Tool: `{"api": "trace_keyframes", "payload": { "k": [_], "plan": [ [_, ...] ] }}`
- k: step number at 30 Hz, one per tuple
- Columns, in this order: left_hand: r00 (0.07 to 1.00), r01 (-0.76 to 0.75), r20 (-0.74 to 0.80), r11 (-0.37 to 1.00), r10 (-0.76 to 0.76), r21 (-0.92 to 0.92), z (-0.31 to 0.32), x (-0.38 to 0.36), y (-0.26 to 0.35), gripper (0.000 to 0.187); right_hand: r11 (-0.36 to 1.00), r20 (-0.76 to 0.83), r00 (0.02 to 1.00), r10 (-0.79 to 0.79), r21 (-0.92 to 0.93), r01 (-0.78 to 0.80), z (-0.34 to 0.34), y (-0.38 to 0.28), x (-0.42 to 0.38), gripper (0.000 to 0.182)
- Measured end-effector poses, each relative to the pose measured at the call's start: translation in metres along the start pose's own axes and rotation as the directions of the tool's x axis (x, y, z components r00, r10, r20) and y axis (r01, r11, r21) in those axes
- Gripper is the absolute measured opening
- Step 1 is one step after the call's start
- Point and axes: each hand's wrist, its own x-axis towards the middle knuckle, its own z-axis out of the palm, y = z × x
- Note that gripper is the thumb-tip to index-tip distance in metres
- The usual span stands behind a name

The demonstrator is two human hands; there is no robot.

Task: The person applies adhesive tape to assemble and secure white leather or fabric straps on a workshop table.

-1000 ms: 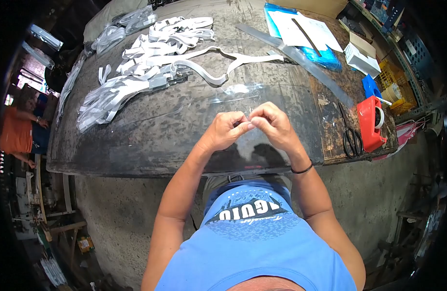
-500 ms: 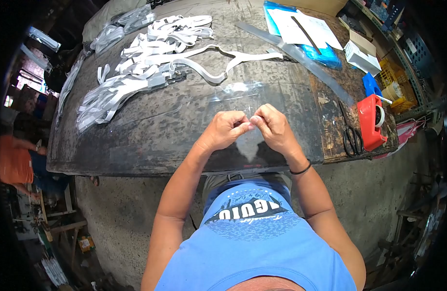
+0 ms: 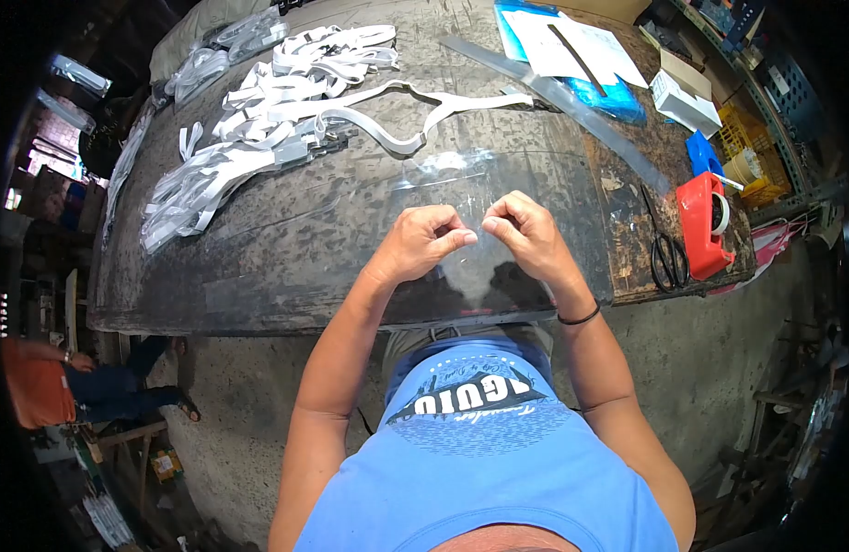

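Observation:
Over the dark worktable (image 3: 286,267), near its front edge, my left hand (image 3: 428,241) is closed, thumb against the curled fingers. A small gap parts it from my right hand (image 3: 525,235), closed in a similar pinch. A clear plastic bag (image 3: 452,164) seems to lie flat just beyond and under both hands; its edges are hard to see. What the fingertips hold, if anything, is too small or transparent to make out. Beyond the bag, a white strap (image 3: 401,145) lies in a loop joined to a pile of white straps (image 3: 305,69).
Bagged straps (image 3: 208,184) lie at the left. At the right are a clear strip (image 3: 590,120), black scissors (image 3: 666,253), a red tape dispenser (image 3: 703,225), papers (image 3: 581,51) and a white box (image 3: 684,99). A person in orange (image 3: 38,382) is at the far left.
My hands have moved apart from near contact, leaving a gap between the fingertips. The view has shifted slightly, and the person at the left has changed posture, with legs now showing.

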Motion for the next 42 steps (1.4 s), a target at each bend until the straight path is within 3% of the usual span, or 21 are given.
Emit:
{"api": "trace_keyframes", "payload": {
  "k": [3,7,10,12,13,15,18,22,24,25,27,28,31,33,35,38,40,42],
  "plan": [
    [0.991,-0.118,-0.073,0.985,0.11,-0.122,0.006,0.001,-0.001,0.022,0.994,0.002,0.998,-0.06,-0.093,0.06,0.0,-0.002,0.0,0.016],
    [0.999,-0.035,-0.023,0.985,0.031,-0.17,0.005,0.0,-0.006,0.019,0.985,-0.048,0.985,-0.166,-0.065,0.163,0.007,-0.003,0.001,0.015],
    [0.994,-0.077,-0.098,0.959,0.051,-0.272,0.008,-0.001,-0.008,0.018,0.986,-0.092,0.989,-0.115,0.108,0.125,0.011,0.005,-0.002,0.016],
    [0.999,-0.017,-0.035,0.95,0.007,-0.31,0.009,-0.001,-0.011,0.014,0.983,-0.024,1.0,0.003,0.183,0.001,0.011,0.005,-0.003,0.017],
    [0.999,-0.051,-0.025,0.972,0.047,-0.227,0.005,-0.001,-0.006,0.014,0.983,-0.019,1.0,-0.002,0.184,0.005,0.009,0.005,-0.003,0.017],
    [0.999,-0.035,-0.019,0.971,0.032,-0.237,0.004,-0.002,-0.003,0.014,0.999,0.026,0.999,0.042,0.03,-0.043,0.003,0.001,-0.002,0.017],
    [0.999,-0.039,-0.04,0.969,0.03,-0.244,0.008,-0.003,-0.005,0.014,0.992,-0.011,1.0,-0.028,-0.119,0.026,0.004,-0.01,0.001,0.018],
    [0.989,-0.085,-0.138,0.972,0.056,-0.219,0.006,-0.007,-0.009,0.014,0.985,-0.098,0.981,-0.165,0.036,0.169,0.011,-0.015,0.007,0.02],
    [0.988,-0.068,-0.147,0.982,0.041,-0.178,0.006,-0.013,-0.006,0.014,0.991,0.09,0.994,-0.059,-0.114,0.069,0.0,-0.012,0.009,0.018],
    [0.978,-0.123,-0.191,0.971,0.083,-0.204,0.009,-0.015,-0.008,0.014,0.99,0.098,0.993,-0.067,-0.115,0.078,0.0,-0.011,0.014,0.018],
    [0.93,-0.222,-0.335,0.959,0.154,-0.175,0.019,-0.018,-0.012,0.013,0.973,-0.005,0.981,-0.195,0.128,0.194,0.001,-0.009,0.03,0.018],
    [0.926,-0.221,-0.347,0.96,0.151,-0.172,0.024,-0.019,-0.016,0.013,0.979,-0.065,0.981,-0.182,0.082,0.187,0.002,-0.008,0.043,0.018],
    [0.836,-0.371,-0.407,0.926,0.369,0.077,0.036,-0.024,-0.03,0.014,0.986,-0.029,0.988,-0.15,-0.072,0.148,0.008,-0.003,0.093,0.016],
    [0.778,-0.399,-0.435,0.892,0.453,0.213,0.049,-0.028,-0.04,0.014,0.928,0.014,0.939,-0.343,-0.147,0.341,0.024,0.006,0.137,0.014],
    [0.752,-0.411,-0.408,0.853,0.517,0.323,0.058,-0.03,-0.046,0.013,0.858,0.109,0.908,-0.405,-0.298,0.418,0.044,0.001,0.178,0.019],
    [0.735,-0.396,-0.432,0.847,0.523,0.354,0.058,-0.028,-0.044,0.011,0.67,0.191,0.8,-0.569,-0.457,0.585,0.093,0.006,0.238,0.034],
    [0.734,-0.372,-0.44,0.849,0.517,0.376,0.057,-0.027,-0.046,0.011,0.533,0.309,0.775,-0.552,-0.584,0.612,0.123,0.013,0.266,0.052],
    [0.799,-0.335,-0.355,0.849,0.486,0.408,0.057,-0.03,-0.046,0.013,0.442,0.432,0.75,-0.5,-0.618,0.651,0.147,0.015,0.284,0.057]
  ]
}}
